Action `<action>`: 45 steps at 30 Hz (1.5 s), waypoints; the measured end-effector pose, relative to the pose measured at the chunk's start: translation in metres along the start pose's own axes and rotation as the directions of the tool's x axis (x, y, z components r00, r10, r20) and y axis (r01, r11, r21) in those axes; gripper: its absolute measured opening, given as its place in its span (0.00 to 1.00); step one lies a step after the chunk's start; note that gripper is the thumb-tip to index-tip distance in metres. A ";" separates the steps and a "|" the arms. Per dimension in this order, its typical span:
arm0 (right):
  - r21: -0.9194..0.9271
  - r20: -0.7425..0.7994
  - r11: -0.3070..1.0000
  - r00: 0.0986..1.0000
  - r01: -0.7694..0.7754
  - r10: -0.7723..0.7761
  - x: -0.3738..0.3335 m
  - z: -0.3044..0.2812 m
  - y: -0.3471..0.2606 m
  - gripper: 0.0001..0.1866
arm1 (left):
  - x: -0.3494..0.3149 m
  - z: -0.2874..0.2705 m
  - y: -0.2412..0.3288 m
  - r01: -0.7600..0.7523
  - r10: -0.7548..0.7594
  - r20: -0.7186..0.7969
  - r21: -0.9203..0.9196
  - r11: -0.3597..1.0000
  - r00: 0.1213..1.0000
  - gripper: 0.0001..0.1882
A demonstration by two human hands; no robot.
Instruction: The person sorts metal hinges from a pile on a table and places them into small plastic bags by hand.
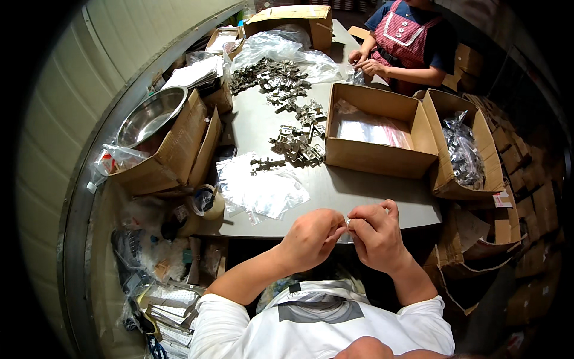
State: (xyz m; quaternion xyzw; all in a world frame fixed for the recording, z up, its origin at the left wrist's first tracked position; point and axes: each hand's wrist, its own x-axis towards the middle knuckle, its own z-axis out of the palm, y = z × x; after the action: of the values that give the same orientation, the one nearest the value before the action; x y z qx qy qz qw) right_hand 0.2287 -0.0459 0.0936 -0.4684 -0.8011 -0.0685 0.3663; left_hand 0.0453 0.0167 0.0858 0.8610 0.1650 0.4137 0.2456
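Observation:
Just over the table's near edge, my left hand (pixel 311 238) and my right hand (pixel 379 235) meet with fingers pinched together. A small whitish bit (pixel 348 222) shows between the fingertips; its kind is too small to tell, and the curled fingers hide the rest. Ahead and to the left of my hands lies a spread of clear plastic zip bags (pixel 263 190). Beyond them, metal hinges (pixel 296 145) form a loose trail that leads to a larger heap (pixel 269 76) farther back.
An open cardboard box (pixel 382 161) with flat clear bags stands right of the hinges. Beside it, another carton (pixel 469 190) holds bagged metal parts. At left, a steel bowl (pixel 152 116) rests on a carton. Across the table (pixel 382 206), a co-worker's hands (pixel 366 63) handle a clear bag.

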 end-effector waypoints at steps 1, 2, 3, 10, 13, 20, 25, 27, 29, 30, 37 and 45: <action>-0.005 0.002 1.000 1.000 -0.003 0.003 -0.001 -0.002 0.000 0.09 | -0.001 0.001 -0.002 -0.002 0.002 0.000 -0.005 1.000 1.000 0.17; -0.010 0.007 0.999 0.999 -0.039 0.039 -0.003 -0.004 0.000 0.10 | -0.004 0.001 -0.006 -0.008 0.006 -0.059 -0.031 0.999 0.998 0.17; -0.017 0.012 0.997 0.997 -0.076 0.076 -0.006 -0.007 0.002 0.10 | -0.003 0.000 -0.007 -0.015 0.008 -0.118 -0.059 0.998 0.993 0.18; -0.095 -0.013 0.979 0.984 -0.179 0.179 -0.030 -0.015 0.016 0.10 | -0.022 -0.007 -0.023 0.151 -0.171 -0.197 -0.112 0.982 0.965 0.18; -0.176 -0.101 0.957 0.972 -0.228 0.213 -0.032 -0.018 0.023 0.09 | -0.026 0.013 -0.026 0.186 -0.280 -0.229 -0.362 0.913 0.932 0.18; -0.418 -0.575 0.749 0.788 -0.514 0.219 -0.015 -0.086 0.100 0.05 | -0.046 0.011 -0.064 0.438 -0.416 -0.150 0.183 0.880 0.897 0.09; -0.510 -0.728 0.650 0.685 -0.563 0.022 -0.010 -0.109 0.128 0.06 | -0.078 -0.015 -0.144 0.534 -0.324 -0.426 0.709 0.460 0.845 0.14; -0.559 -0.578 0.681 0.811 -0.473 0.089 -0.007 -0.072 0.121 0.06 | -0.099 -0.021 -0.167 0.554 -0.303 -0.469 0.763 0.333 0.829 0.11; -0.339 -0.427 0.846 0.868 -0.412 0.252 -0.008 -0.027 0.106 0.05 | -0.107 -0.024 -0.175 0.609 -0.457 -0.408 0.598 0.521 0.791 0.06; -0.211 -0.364 0.890 0.878 -0.403 0.312 -0.010 -0.003 0.097 0.05 | -0.101 -0.022 -0.169 0.616 -0.414 -0.456 0.593 0.519 0.788 0.04; 0.562 0.366 0.519 0.756 -0.644 0.542 -0.024 0.130 0.031 0.09 | -0.094 -0.020 -0.126 0.604 -0.452 -0.508 0.180 0.776 0.733 0.07; 0.755 0.611 -0.167 0.587 -0.634 0.532 -0.004 0.173 0.012 0.23 | -0.093 0.025 -0.080 0.476 -0.471 -0.341 -0.076 0.876 0.813 0.05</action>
State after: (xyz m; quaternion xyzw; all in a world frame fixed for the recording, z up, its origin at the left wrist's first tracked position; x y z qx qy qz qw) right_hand 0.1485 0.0362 -0.0369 -0.4417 -0.3613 0.6341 0.5219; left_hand 0.0025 0.0297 -0.0313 0.7070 0.4174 0.4847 0.3017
